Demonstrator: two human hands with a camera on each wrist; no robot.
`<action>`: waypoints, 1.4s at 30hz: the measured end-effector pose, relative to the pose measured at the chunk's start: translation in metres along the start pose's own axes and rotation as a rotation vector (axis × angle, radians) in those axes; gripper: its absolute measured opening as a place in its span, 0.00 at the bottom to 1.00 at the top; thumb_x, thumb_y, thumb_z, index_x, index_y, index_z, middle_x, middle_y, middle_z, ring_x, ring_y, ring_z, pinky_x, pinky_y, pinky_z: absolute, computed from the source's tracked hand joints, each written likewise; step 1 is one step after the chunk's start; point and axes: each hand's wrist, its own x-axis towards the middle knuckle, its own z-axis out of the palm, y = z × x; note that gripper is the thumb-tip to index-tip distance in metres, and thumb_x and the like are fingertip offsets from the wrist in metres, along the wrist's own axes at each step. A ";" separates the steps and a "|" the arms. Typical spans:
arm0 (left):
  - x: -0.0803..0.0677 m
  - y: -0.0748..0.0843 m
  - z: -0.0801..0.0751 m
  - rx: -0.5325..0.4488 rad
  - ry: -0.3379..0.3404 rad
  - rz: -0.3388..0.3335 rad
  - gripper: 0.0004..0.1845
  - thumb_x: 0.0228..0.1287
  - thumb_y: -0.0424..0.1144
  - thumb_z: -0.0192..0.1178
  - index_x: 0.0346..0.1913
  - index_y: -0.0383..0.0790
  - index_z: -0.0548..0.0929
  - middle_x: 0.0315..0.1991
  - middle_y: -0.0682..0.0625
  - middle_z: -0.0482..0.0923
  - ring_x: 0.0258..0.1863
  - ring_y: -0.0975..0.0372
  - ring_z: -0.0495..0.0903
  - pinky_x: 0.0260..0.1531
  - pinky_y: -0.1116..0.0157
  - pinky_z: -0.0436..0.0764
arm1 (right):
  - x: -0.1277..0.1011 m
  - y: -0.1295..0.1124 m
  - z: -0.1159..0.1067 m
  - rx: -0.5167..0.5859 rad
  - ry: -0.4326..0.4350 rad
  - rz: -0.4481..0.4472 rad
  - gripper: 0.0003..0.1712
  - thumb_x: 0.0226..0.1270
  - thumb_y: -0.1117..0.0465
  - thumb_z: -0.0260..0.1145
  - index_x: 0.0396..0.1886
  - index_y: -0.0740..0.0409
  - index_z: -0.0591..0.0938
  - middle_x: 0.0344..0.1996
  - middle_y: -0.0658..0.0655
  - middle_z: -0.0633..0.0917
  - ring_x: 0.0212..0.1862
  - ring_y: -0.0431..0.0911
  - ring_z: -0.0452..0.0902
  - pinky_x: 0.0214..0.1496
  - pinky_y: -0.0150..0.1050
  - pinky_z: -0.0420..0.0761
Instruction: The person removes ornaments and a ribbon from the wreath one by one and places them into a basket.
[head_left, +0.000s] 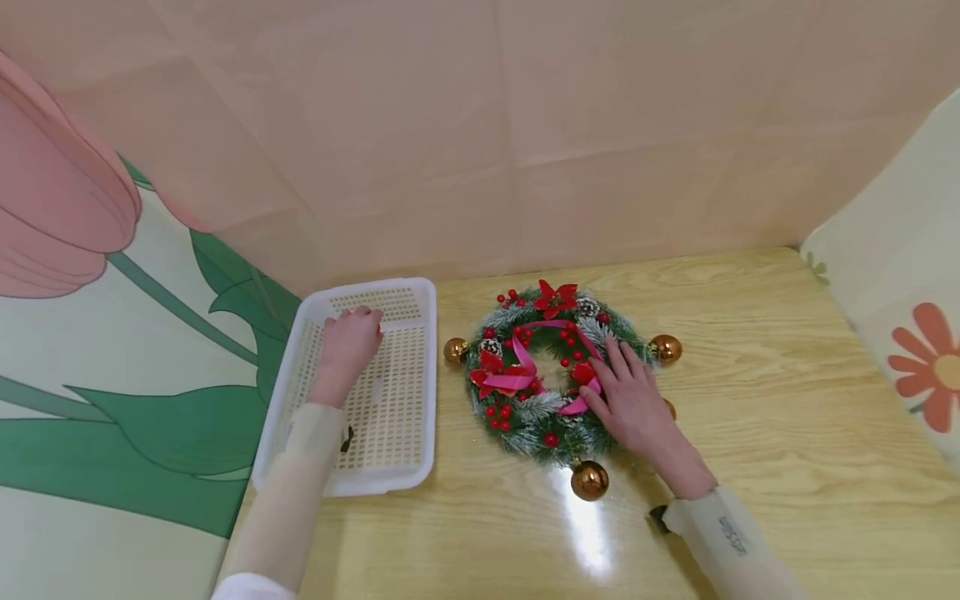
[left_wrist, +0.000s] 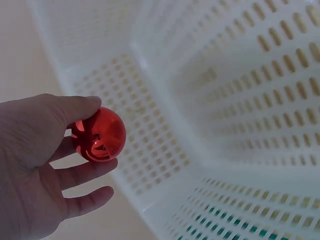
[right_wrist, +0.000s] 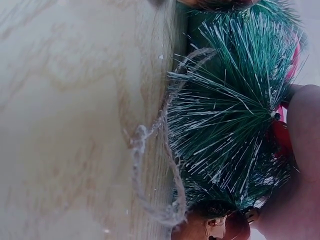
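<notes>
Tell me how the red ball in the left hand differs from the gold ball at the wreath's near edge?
The red ball is red; the gold ball is a coppery gold. The red ball is pinched in the left hand over the white basket, while the gold ball lies on the table at the rim of the wreath, where the right hand rests. Both are round, shiny baubles.

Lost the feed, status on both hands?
Left hand grips red ball over white basket. Right hand flat on wreath. Nothing in the way.
</notes>
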 end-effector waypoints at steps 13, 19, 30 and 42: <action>0.012 0.021 0.055 0.000 -0.168 0.017 0.12 0.71 0.37 0.60 0.54 0.39 0.82 0.52 0.40 0.83 0.50 0.42 0.81 0.52 0.36 0.77 | 0.000 -0.001 0.001 -0.010 -0.026 0.011 0.35 0.82 0.45 0.54 0.72 0.69 0.71 0.80 0.71 0.49 0.78 0.71 0.43 0.71 0.74 0.52; 0.008 0.022 0.057 -0.004 -0.187 -0.011 0.21 0.76 0.41 0.57 0.67 0.41 0.76 0.58 0.39 0.80 0.53 0.40 0.80 0.52 0.35 0.76 | -0.001 -0.003 0.001 -0.002 -0.015 0.010 0.34 0.81 0.46 0.55 0.71 0.68 0.72 0.80 0.72 0.50 0.78 0.71 0.44 0.71 0.74 0.52; -0.007 0.047 0.006 0.012 0.051 0.049 0.32 0.74 0.51 0.60 0.76 0.45 0.69 0.68 0.38 0.73 0.57 0.40 0.79 0.51 0.38 0.77 | 0.000 -0.002 0.002 -0.010 -0.004 0.006 0.33 0.81 0.46 0.55 0.71 0.67 0.73 0.80 0.72 0.51 0.78 0.71 0.45 0.69 0.76 0.54; -0.016 0.117 -0.024 0.071 -0.030 0.181 0.34 0.71 0.52 0.63 0.77 0.50 0.69 0.71 0.43 0.72 0.68 0.43 0.71 0.61 0.35 0.70 | -0.001 -0.002 0.001 -0.011 -0.013 0.011 0.32 0.81 0.47 0.56 0.70 0.67 0.73 0.79 0.72 0.51 0.77 0.72 0.45 0.70 0.75 0.53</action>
